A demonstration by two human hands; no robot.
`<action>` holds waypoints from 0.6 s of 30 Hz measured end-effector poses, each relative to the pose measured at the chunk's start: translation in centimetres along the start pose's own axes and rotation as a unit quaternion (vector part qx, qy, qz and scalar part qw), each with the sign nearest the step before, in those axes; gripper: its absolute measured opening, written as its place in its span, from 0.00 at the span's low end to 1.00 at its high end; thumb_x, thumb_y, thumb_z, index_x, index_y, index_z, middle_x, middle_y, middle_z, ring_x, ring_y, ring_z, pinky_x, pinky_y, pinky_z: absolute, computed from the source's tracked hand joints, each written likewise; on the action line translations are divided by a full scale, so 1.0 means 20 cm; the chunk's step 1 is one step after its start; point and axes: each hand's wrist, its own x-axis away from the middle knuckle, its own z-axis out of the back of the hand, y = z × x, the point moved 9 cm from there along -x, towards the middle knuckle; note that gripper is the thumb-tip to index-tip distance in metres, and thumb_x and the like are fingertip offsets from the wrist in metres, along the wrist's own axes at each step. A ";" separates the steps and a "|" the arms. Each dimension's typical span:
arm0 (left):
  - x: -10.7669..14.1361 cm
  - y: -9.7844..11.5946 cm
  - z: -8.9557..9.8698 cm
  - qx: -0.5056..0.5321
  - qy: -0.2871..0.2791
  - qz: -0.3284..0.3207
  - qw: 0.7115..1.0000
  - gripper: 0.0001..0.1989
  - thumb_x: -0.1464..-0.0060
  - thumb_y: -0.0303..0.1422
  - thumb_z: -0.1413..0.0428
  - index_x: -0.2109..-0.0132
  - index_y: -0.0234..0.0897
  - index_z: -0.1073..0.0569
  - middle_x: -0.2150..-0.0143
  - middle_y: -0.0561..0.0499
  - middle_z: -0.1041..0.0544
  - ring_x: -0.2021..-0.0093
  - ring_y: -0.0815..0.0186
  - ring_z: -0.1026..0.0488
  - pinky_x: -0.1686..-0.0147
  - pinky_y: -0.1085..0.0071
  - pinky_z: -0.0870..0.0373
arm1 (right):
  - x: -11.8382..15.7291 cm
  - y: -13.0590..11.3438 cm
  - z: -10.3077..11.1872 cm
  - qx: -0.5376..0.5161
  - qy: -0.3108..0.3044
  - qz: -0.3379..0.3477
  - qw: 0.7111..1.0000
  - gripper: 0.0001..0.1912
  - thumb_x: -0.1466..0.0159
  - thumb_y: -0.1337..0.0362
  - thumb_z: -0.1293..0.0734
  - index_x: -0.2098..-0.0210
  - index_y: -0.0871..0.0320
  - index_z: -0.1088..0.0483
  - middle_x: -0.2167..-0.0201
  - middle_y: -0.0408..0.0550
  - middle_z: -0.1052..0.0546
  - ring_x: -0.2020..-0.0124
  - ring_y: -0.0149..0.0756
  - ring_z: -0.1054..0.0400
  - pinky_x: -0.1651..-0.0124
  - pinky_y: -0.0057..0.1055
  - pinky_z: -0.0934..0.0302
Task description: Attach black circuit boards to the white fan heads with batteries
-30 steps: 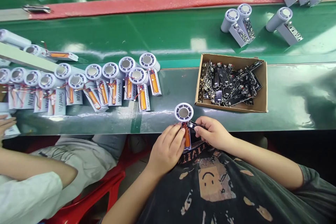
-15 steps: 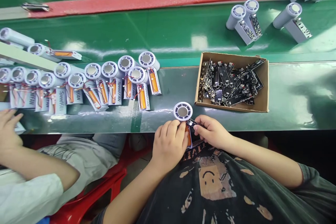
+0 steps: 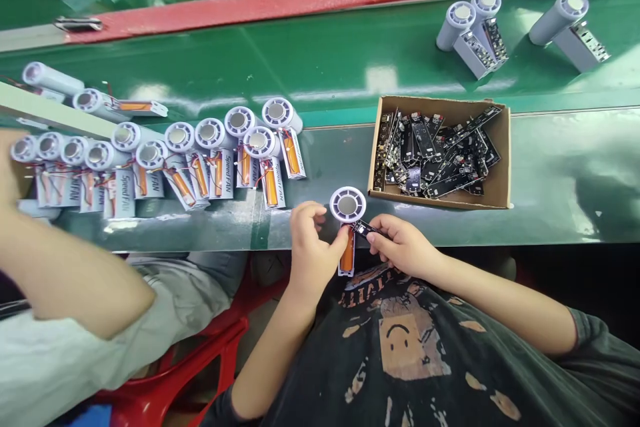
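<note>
A pale lilac handheld fan [image 3: 348,205] is at the bench's front edge, its round end up and its open handle toward me. An orange battery [image 3: 347,255] shows inside that handle. My left hand [image 3: 316,243] is at the fan's left side, thumb pressed at the top of the handle and fingers curled beside the round body. Between the thumb and fingers of my right hand [image 3: 404,247] is a narrow black circuit board [image 3: 367,229], its far end touching the fan near my left thumb. The fingers' undersides are hidden.
A cardboard box [image 3: 504,167] of loose circuit boards stands at right on the bench [image 3: 560,180]. Several open fans [image 3: 210,133] line the left. More fans [image 3: 460,17] sit on the green belt [image 3: 300,57] behind. A co-worker's arm [image 3: 75,267] is at far left.
My left hand has lifted its fingers off the handle and turned, uncovering the orange battery. The right hand still holds the board at the fan. The co-worker's arm has reached forward.
</note>
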 end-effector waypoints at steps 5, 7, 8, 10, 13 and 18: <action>0.03 0.09 -0.03 -0.065 -0.050 -0.089 0.993 0.10 0.41 0.26 0.44 0.70 0.39 0.34 0.70 0.54 0.30 0.68 0.67 0.31 0.65 0.70 0.34 | -0.01 0.02 -0.01 -0.013 -0.002 -0.031 0.999 0.05 0.36 0.60 0.38 0.65 0.55 0.37 0.76 0.38 0.29 0.80 0.25 0.39 0.79 0.22 0.43; 0.08 0.15 -0.02 -0.126 -0.056 -0.166 0.977 0.05 0.39 0.25 0.46 0.64 0.38 0.28 0.66 0.50 0.25 0.64 0.65 0.28 0.62 0.68 0.32 | -0.01 0.02 -0.01 -0.011 -0.004 -0.029 1.000 0.05 0.36 0.61 0.38 0.65 0.55 0.37 0.76 0.38 0.29 0.80 0.25 0.39 0.79 0.21 0.43; 0.10 0.17 -0.02 -0.147 -0.060 -0.195 0.968 0.05 0.39 0.24 0.46 0.59 0.37 0.27 0.63 0.48 0.23 0.62 0.63 0.27 0.60 0.67 0.31 | -0.01 0.01 -0.01 -0.007 -0.005 -0.022 1.000 0.05 0.36 0.61 0.38 0.66 0.55 0.36 0.77 0.38 0.29 0.80 0.25 0.39 0.78 0.21 0.43; 0.14 0.20 -0.01 -0.170 -0.079 -0.231 0.955 0.11 0.39 0.23 0.47 0.51 0.36 0.27 0.60 0.46 0.22 0.59 0.61 0.25 0.58 0.65 0.30 | -0.01 0.00 -0.01 -0.001 -0.006 -0.006 1.000 0.05 0.36 0.62 0.38 0.66 0.56 0.36 0.77 0.37 0.29 0.80 0.24 0.39 0.77 0.22 0.42; 0.17 0.21 0.00 -0.192 -0.105 -0.246 0.944 0.13 0.38 0.23 0.48 0.48 0.36 0.28 0.58 0.46 0.21 0.57 0.61 0.25 0.58 0.64 0.31 | -0.01 -0.01 0.00 0.012 -0.002 0.019 1.000 0.05 0.35 0.61 0.38 0.66 0.56 0.35 0.77 0.38 0.29 0.79 0.25 0.38 0.75 0.23 0.41; 0.18 0.22 0.03 -0.232 -0.078 -0.257 0.935 0.12 0.40 0.25 0.44 0.49 0.37 0.25 0.60 0.47 0.21 0.59 0.61 0.27 0.57 0.63 0.33 | 0.01 -0.03 0.01 0.048 0.014 0.083 0.995 0.05 0.35 0.60 0.38 0.65 0.55 0.34 0.76 0.39 0.27 0.76 0.28 0.34 0.71 0.26 0.39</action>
